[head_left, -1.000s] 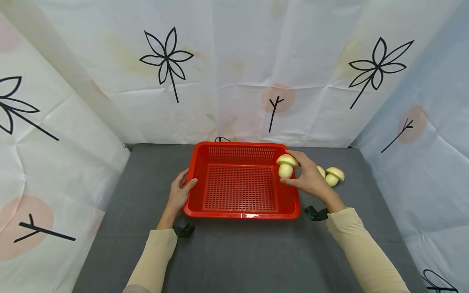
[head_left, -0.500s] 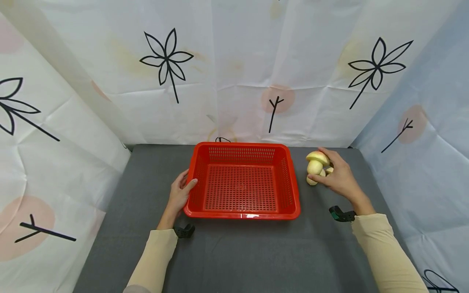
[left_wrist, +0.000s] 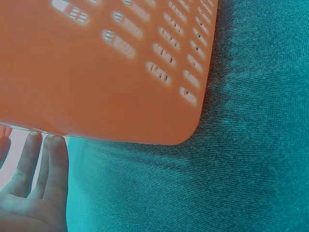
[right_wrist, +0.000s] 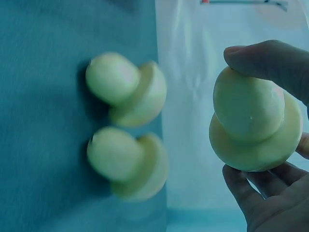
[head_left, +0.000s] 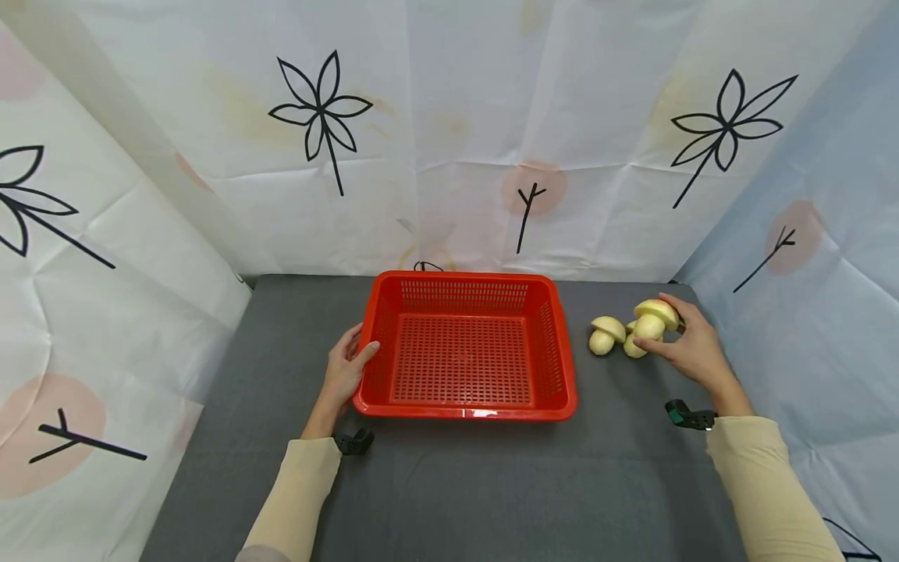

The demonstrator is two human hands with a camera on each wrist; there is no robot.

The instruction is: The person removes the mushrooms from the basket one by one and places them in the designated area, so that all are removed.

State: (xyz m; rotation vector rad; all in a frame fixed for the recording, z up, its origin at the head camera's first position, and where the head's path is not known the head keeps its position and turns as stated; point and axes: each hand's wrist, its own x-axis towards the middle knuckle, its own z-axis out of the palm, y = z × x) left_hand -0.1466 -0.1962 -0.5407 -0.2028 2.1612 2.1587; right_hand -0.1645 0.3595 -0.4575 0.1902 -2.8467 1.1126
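Note:
A toy mushroom (head_left: 653, 318), pale yellow with a rounded cap, is held between the thumb and fingers of my right hand (head_left: 698, 350). It is raised over the right side of the table. Two similar mushrooms lie below: the left mushroom (head_left: 604, 336) shows fully, while the right mushroom (head_left: 634, 348) is partly hidden by the held one in the head view. My left hand (head_left: 341, 381) holds the left rim of a red plastic basket (head_left: 463, 412), thumb on the rim. In the left wrist view its fingertips (left_wrist: 58, 145) touch the basket's outer side (left_wrist: 120, 106).
The perforated basket sits on the dark grey tabletop (head_left: 449, 492) with nothing in it. A white curtain (head_left: 449, 140) with leaf drawings stands behind the table and along both sides. A thin black loop (head_left: 427, 266) shows behind the basket.
My right hand has carried the mushroom from the basket's right rim rightward, past the left mushroom to over the right one. My left hand and the basket have stayed put.

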